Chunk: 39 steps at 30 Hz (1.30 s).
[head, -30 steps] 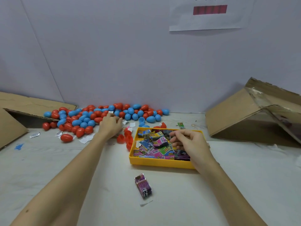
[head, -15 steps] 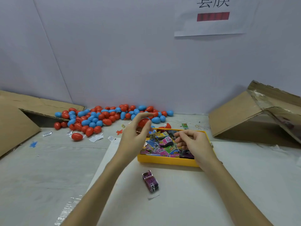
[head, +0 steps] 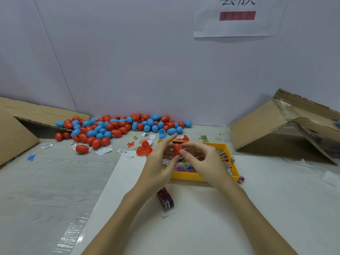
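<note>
The red plastic egg (head: 177,149) is small and glossy. It sits roughly upright in the air, pinched between my left grip (head: 160,162) and right grip (head: 206,162) above the yellow tray (head: 185,176), its lower end hidden by my fingers.

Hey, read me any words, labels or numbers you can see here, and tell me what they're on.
Paper sheet on the wall: two large characters, tops cut off, unreadable.
Red bar beneath them: blurred, unreadable.
Packets in the yellow tray: print too small.
Loose paper slips: too small.
</note>
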Tool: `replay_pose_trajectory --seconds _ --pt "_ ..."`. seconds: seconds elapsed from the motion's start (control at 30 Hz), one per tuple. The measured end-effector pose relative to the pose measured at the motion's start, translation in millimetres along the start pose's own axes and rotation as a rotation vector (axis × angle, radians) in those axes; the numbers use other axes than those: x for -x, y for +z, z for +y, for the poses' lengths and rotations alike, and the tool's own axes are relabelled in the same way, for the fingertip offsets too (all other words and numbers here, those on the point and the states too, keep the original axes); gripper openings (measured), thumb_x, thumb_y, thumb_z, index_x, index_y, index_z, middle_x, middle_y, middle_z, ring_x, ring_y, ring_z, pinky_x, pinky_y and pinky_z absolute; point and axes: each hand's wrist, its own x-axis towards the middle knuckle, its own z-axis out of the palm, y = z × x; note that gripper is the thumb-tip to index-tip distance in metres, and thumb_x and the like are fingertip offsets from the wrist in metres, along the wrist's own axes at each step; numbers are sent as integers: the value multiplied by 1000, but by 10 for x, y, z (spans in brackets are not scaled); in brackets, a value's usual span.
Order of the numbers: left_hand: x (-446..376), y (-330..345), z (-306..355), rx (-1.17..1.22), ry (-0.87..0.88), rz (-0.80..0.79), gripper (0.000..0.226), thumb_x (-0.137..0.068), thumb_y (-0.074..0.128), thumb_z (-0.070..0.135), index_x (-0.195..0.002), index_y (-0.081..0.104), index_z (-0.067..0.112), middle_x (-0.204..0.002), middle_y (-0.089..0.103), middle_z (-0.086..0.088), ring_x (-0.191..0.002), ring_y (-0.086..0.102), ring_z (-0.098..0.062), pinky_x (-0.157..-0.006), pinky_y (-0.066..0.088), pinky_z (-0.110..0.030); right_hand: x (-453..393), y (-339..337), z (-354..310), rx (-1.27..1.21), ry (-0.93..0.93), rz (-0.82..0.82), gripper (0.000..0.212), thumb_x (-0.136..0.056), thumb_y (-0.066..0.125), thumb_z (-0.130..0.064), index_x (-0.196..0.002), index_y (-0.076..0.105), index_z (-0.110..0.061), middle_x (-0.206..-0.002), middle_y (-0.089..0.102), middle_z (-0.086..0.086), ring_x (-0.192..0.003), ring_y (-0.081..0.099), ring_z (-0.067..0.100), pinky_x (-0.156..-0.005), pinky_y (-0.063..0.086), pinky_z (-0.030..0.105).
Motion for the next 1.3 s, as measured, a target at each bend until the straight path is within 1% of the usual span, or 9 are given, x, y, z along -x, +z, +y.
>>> replay_pose_trajectory --seconds 0.2,0.43,0.57,0.67,0.77,0.87,0.97,1.1,1.3 --pt "9 7 -4 -5 64 14 44 -88 79 11 -127 62 19 -114 65 10 -102 66 -16 -87 55 -24 28 45 -8 -63 44 78 15 -88 79 -34 -96 73 -23 -87 79 -8 -83 76 8 -76 60 26" --pt "-5 -7 -8 -13 64 42 45 -91 74 7 -129 61 28 -115 66 14 -105 67 -11 -89 55 -22 70 101 -79 -20 47 46 37 -95 57 -51 -99 73 -18 -84 77 -5 -80 74 9 -74 60 27" --pt "-1 -8 -10 -7 59 40 35 -90 77 11 -121 65 21 -111 68 13 -105 68 -12 -88 56 -23 75 92 -93 28 37 71 22 -95 66 -40 -107 73 -23 -91 76 -10 -84 72 4 -74 58 22" --pt "-6 -28 -25 -10 6 93 30 -91 77 15 -119 66 19 -109 71 8 -101 69 -12 -88 57 -26 70 55 -88 92 10 68 24 -102 58 -34 -116 73 -20 -95 75 -9 -86 71 5 -77 58 23" --pt "-12 -54 -45 -37 -25 174 25 -93 75 14 -116 66 18 -106 71 9 -96 69 -7 -86 56 -22 56 -7 -11 369 -3 154 20 -102 60 -25 -115 74 -19 -104 72 -7 -93 65 4 -77 51 15" --pt "-17 -68 -54 -78 -57 221 24 -94 73 15 -115 65 20 -108 70 9 -96 67 -4 -85 54 -18 49 -24 82 593 126 179 17 -98 68 -25 -111 76 -19 -111 70 -1 -94 63 9 -77 49 20" --pt "-21 -69 -56 -105 -65 228 24 -93 74 16 -116 66 21 -108 69 9 -97 66 -4 -84 53 -16 28 -1 92 619 267 191 32 -91 74 -45 -114 76 -23 -112 71 -2 -102 65 13 -80 57 31" --pt "-14 -57 -49 -121 -76 210 26 -93 74 18 -117 66 18 -109 70 6 -99 67 -9 -85 55 -20 -52 24 43 689 418 143 44 -81 76 -63 -110 75 -31 -109 73 -8 -102 66 14 -66 49 28" --pt "-4 -58 -54 -155 -81 191 27 -92 75 21 -117 66 22 -107 67 13 -98 63 -2 -82 50 -12 -86 21 52 649 482 124 20 -88 77 -47 -101 73 -33 -98 70 -10 -92 64 12 -62 46 25"
